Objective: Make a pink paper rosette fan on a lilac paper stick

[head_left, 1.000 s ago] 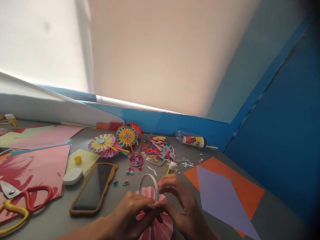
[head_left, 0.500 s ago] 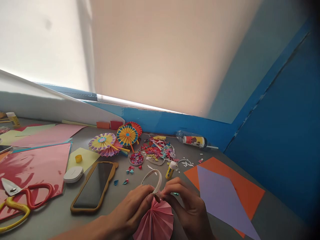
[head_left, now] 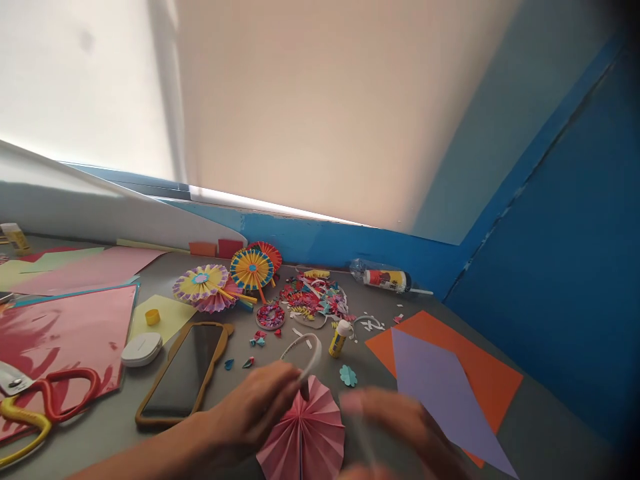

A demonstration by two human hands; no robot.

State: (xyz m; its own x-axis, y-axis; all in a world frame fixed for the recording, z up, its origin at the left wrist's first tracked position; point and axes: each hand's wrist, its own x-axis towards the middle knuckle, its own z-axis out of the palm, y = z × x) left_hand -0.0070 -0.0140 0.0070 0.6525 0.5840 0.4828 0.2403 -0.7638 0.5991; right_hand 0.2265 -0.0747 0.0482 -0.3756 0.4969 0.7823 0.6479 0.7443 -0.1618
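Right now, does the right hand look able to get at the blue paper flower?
Probably yes: the right hand is near the blue paper flower, which lies uncovered on the table with nothing visibly between them, though blur hides whether that hand is free.

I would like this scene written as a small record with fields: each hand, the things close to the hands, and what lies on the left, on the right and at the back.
Left hand: holds a white looped strip
Right hand: blurred; whether it holds anything cannot be told
Near the hands: pink pleated disc, light-blue paper flower, glue stick
Left: scissors, phone
Right: purple sheet over orange sheet
Back: pleated paper wheels, colourful paper scraps, bottle on its side
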